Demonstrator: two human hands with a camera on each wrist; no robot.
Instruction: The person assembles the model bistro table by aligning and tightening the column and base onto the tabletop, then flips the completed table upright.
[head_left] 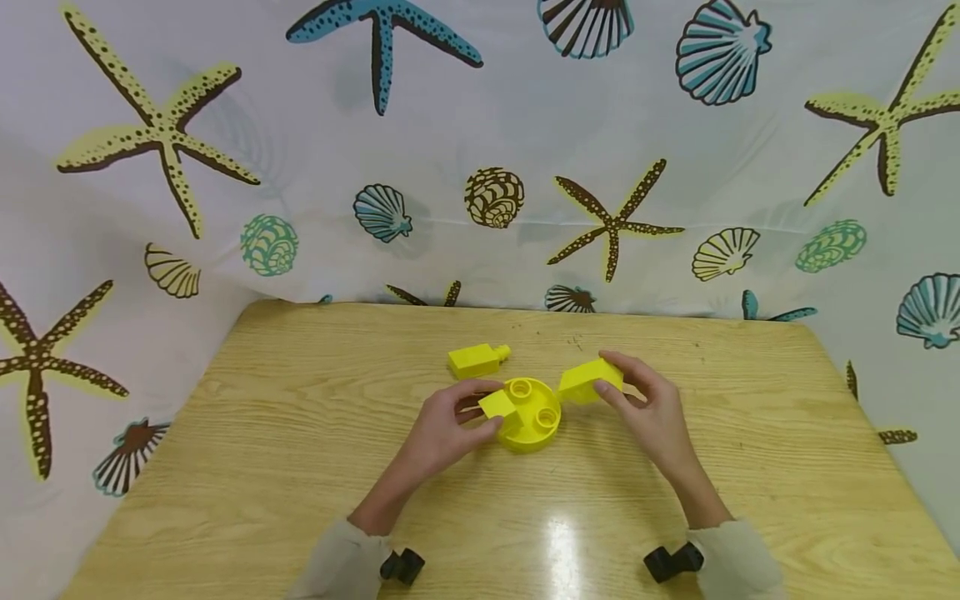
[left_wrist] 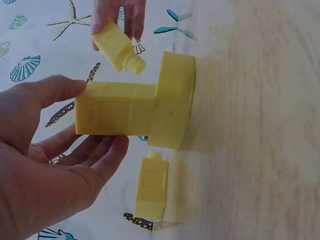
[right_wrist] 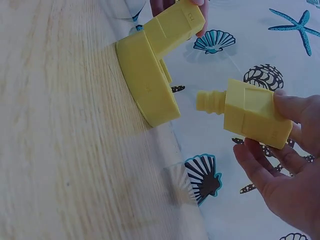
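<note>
A round yellow base (head_left: 528,438) with raised ring sockets stands on the wooden table. One yellow block (left_wrist: 112,109) rises upright from the base's left part, and my left hand (head_left: 441,429) grips it between thumb and fingers. My right hand (head_left: 655,414) pinches a second yellow block (right_wrist: 256,112) above the table, just right of the base. That block's ridged peg (right_wrist: 211,101) points toward the base without touching it, in the right wrist view. Behind the base a third yellow block (head_left: 474,361) lies on its side, its peg to the right.
The wooden table (head_left: 285,467) extends to both sides of the hands. A white cloth (head_left: 465,108) printed with starfish and shells hangs behind it and along its sides. Black straps with small devices are on both wrists.
</note>
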